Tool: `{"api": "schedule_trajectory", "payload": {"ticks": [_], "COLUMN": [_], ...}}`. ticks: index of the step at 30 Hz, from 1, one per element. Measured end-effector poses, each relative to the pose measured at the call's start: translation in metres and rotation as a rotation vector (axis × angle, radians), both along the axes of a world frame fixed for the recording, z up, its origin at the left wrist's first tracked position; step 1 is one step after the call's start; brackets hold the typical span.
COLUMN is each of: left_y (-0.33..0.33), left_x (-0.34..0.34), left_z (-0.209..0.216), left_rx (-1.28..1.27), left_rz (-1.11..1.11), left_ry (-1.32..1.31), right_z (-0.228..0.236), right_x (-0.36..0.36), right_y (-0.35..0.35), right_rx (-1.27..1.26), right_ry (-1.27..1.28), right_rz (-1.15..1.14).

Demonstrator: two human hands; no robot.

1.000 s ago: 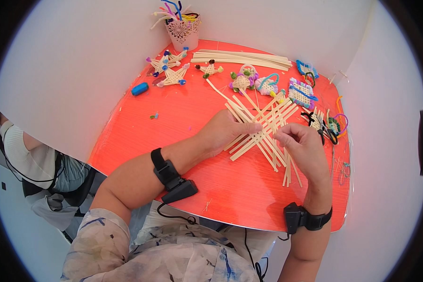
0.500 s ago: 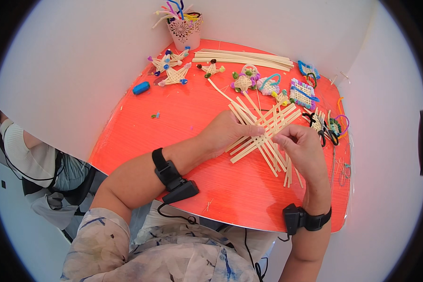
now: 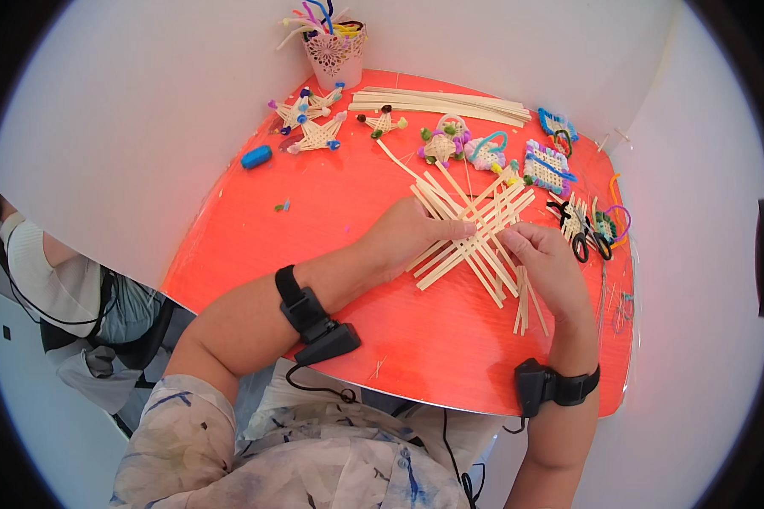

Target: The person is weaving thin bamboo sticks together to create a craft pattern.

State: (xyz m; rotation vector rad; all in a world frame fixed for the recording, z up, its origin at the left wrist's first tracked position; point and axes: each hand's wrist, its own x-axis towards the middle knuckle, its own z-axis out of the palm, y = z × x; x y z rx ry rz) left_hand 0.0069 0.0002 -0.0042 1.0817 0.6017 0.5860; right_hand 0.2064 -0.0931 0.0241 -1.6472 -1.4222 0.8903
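Note:
A lattice of pale flat strips [image 3: 494,222], crossing over and under each other on the diagonal, is held just over the red table. My left hand [image 3: 407,237] grips its left side, thumb lying across the top near the middle. On the right edge, my right hand [image 3: 539,259] pinches with thumb and forefinger; which strip lies between them is partly hidden by the fingers. Below the right fingers several loose strip ends [image 3: 525,301] lie on the table. Black-handled scissors [image 3: 590,242] rest to the right of my right hand.
Along the back of the red table [image 3: 272,237] lies a bundle of long strips [image 3: 437,106]. Finished woven stars [image 3: 318,134] and a woven square [image 3: 547,167] sit nearby. A pink pot [image 3: 334,58] holds pipe cleaners. A blue oblong [image 3: 256,157] lies at left; another person sits beyond.
My right hand has shifted slightly up and right along the lattice's right edge, its fingers closer together. The left hand keeps its hold with almost no movement.

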Motion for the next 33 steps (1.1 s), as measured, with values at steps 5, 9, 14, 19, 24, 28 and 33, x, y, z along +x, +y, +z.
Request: {"api": "schedule_trajectory", "payload": {"ticks": [5, 9, 14, 19, 24, 28, 33], "left_y": [0.001, 0.001, 0.001, 0.011, 0.017, 0.02, 0.024], "left_x": [0.0, 0.0, -0.001, -0.007, -0.013, -0.039, -0.051], "left_z": [-0.001, -0.002, -0.002, -0.002, 0.002, 0.008, 0.002], "left_rx": [-0.008, -0.008, 0.027, -0.013, 0.492, 1.065, 1.316], "left_rz": [0.018, 0.016, 0.007, 0.05, 0.475, 0.298, -0.18], "left_ry": [-0.02, -0.031, 0.007, 0.054, 0.377, 0.595, 0.629], "right_z": [0.0, 0.004, 0.003, -0.005, -0.001, -0.007, -0.021], "right_x": [0.004, 0.0, -0.002, -0.001, -0.01, -0.017, -0.023], "right_y": [0.0, -0.001, -0.001, 0.002, 0.001, 0.004, 0.006], "right_rx": [-0.054, -0.053, -0.022, -0.054, -0.089, -0.067, 0.119], "right_ry": [0.184, 0.164, 0.136, 0.148, 0.059, -0.098, -0.325], "right_rz": [0.065, 0.076, 0.079, 0.075, 0.068, 0.075, 0.129]}}
